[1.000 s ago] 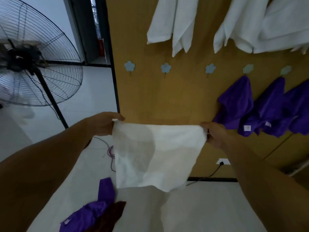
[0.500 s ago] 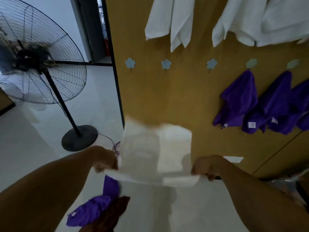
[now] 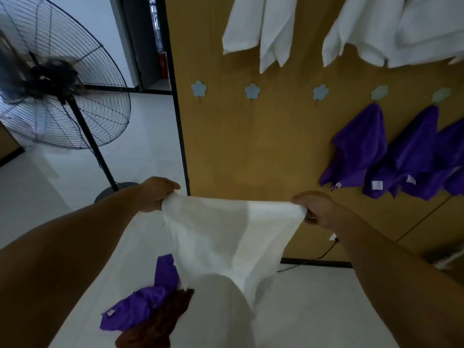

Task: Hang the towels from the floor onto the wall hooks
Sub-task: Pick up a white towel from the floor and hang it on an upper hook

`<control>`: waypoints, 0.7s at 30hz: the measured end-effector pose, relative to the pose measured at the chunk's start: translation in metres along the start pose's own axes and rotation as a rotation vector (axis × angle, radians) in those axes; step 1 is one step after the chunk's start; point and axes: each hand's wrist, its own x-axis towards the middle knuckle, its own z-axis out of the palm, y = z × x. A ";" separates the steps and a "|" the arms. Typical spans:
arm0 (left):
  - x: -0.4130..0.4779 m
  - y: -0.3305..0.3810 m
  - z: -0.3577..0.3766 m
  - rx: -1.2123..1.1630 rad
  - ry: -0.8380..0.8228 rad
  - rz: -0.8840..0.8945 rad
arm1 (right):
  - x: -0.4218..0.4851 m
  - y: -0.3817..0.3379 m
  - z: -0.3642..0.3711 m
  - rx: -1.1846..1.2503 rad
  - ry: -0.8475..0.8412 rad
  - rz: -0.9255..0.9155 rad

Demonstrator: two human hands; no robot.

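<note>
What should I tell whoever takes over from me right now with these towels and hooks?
Hands: the left hand grips one top corner of the white towel and the right hand grips the other. The towel hangs spread between them, in front of the wall.
On the floor: a purple towel and a brown towel, bunched together.
Done: hung white towels higher up the wall, and hung purple towels at the right of the lower row.
Left: hang the held towel, then the two on the floor. Three blue flower hooks in the lower row are free.
</note>
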 end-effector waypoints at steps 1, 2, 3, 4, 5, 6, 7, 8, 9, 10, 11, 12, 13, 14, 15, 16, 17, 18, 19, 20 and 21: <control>-0.002 0.001 -0.001 0.057 -0.044 0.018 | 0.000 -0.002 0.001 -0.016 0.006 -0.015; -0.008 0.005 -0.002 0.110 -0.075 0.022 | 0.000 -0.004 0.002 -0.024 0.015 -0.029; -0.012 0.011 -0.002 0.165 -0.063 -0.023 | 0.000 -0.007 0.004 -0.036 0.030 -0.054; -0.020 0.010 -0.001 0.434 -0.063 0.048 | 0.000 -0.009 0.005 -0.040 0.048 -0.084; -0.021 0.010 -0.002 0.751 -0.072 0.185 | 0.001 -0.011 0.006 -0.036 0.062 -0.120; -0.025 0.012 -0.004 0.894 -0.048 0.250 | 0.001 -0.013 0.006 -0.031 0.074 -0.156; -0.026 0.014 -0.002 0.879 -0.062 0.261 | 0.001 -0.015 0.007 -0.026 0.082 -0.189; -0.028 0.021 -0.001 0.707 -0.034 0.226 | 0.000 -0.017 0.006 -0.019 0.088 -0.216; -0.025 0.028 0.000 0.496 -0.002 0.154 | 0.001 -0.020 0.005 -0.012 0.089 -0.236; -0.019 0.033 -0.002 0.363 -0.017 0.169 | 0.000 -0.023 0.004 -0.006 0.093 -0.251; -0.014 0.039 -0.004 0.285 0.012 0.162 | 0.000 -0.027 0.003 0.003 0.102 -0.267; -0.014 0.041 -0.007 0.302 0.054 0.231 | 0.000 -0.031 0.002 0.017 0.107 -0.287; -0.013 0.044 -0.007 0.271 0.088 0.244 | 0.001 -0.036 0.001 0.036 0.110 -0.306; -0.010 0.048 -0.008 0.234 0.120 0.260 | 0.001 -0.042 0.002 0.052 0.113 -0.326; -0.009 0.053 -0.008 0.163 0.141 0.269 | 0.001 -0.049 0.002 0.056 0.120 -0.348; -0.007 0.057 -0.008 0.171 0.154 0.300 | 0.001 -0.055 0.003 0.042 0.137 -0.374; -0.007 0.060 -0.008 0.186 0.173 0.333 | 0.001 -0.061 0.003 0.016 0.155 -0.400; -0.007 0.064 -0.009 0.179 0.187 0.371 | 0.001 -0.066 0.004 -0.017 0.170 -0.423; -0.009 0.068 -0.008 0.164 0.191 0.392 | 0.001 -0.069 0.004 -0.042 0.178 -0.441; -0.011 0.072 -0.008 0.136 0.192 0.408 | 0.001 -0.072 0.004 -0.054 0.179 -0.456; -0.012 0.075 -0.009 0.112 0.170 0.427 | 0.003 -0.075 0.002 -0.054 0.179 -0.470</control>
